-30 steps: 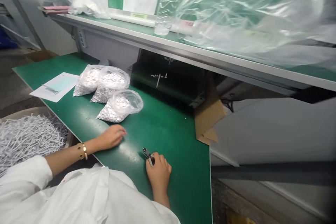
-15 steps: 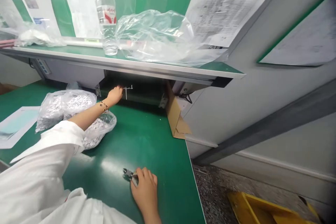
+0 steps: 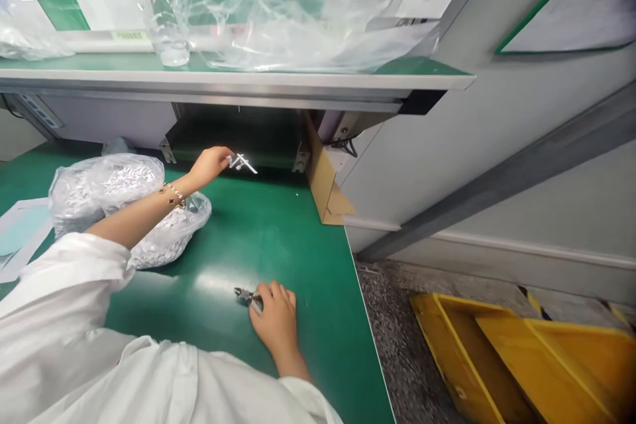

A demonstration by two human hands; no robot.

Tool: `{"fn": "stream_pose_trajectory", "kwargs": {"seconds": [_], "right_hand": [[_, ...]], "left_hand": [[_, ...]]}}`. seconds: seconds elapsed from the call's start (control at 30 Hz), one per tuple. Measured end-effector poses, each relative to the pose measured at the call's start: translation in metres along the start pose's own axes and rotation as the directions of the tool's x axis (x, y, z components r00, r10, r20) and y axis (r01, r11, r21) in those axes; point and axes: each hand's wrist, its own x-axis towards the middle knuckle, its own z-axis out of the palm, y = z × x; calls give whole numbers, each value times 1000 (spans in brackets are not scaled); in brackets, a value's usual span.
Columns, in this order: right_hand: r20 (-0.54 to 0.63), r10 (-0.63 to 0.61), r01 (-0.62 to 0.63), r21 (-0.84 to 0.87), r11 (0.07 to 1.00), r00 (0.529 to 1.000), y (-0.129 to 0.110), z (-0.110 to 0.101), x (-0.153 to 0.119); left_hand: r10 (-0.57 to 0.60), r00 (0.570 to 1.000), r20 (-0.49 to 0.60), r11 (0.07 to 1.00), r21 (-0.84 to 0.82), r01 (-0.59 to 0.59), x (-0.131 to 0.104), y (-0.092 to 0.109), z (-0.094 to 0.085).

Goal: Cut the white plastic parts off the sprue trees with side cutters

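My left hand [image 3: 211,164] is closed, its fingertips pinching a small white branched plastic piece [image 3: 243,163] that looks like a moulding sprue. It is held in front of a dark recess under the shelf. My right hand [image 3: 275,318] rests on the green table [image 3: 218,331], wrapped round the handles of small cutting pliers [image 3: 246,295]. The pliers' jaws point left. Beneath my left forearm lies an open clear bag of small white parts [image 3: 161,242]. Behind it sits another clear bag of white pieces [image 3: 106,179].
A shelf [image 3: 238,83] spans above the table, carrying a plastic bottle [image 3: 169,33] and crumpled clear plastic [image 3: 278,13]. A cardboard piece [image 3: 322,185] stands at the table's right back corner. Yellow bins [image 3: 497,351] are on the floor to the right. Papers [image 3: 22,232] lie at left.
The camera view has tipped downward and shifted right. My left hand has drawn the white piece slightly out from the recess and turned it. My right hand still holds the pliers on the table.
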Motion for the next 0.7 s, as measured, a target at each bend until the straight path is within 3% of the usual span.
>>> {"fn": "stream_pose_trajectory", "kwargs": {"seconds": [0.07,0.17,0.27,0.33,0.4,0.5,0.7], "right_hand": [[-37,54,-54,-10,998,998,1,-1,1],[-107,132,-136,-31,990,986,3,1,0],[-147,140,-149,-47,988,979,2,4,0],[-139,123,-132,-58,990,983,1,6,-1],[-120,103,-112,-71,991,987,-1,7,-1],[-104,74,-83,-86,993,992,-2,9,-1],[-95,20,-25,-59,998,995,-2,12,-2]], "left_hand": [[-19,999,49,935,-352,35,-43,18,6],[-99,963,250,672,-697,250,-118,42,18],[-246,871,425,319,-813,487,-184,53,38],[-345,802,487,97,-832,547,-216,56,53],[-402,743,535,-68,-827,558,-238,59,67],[-396,696,599,-222,-798,560,-259,64,82],[-325,679,658,-378,-749,544,-278,73,96]]}}
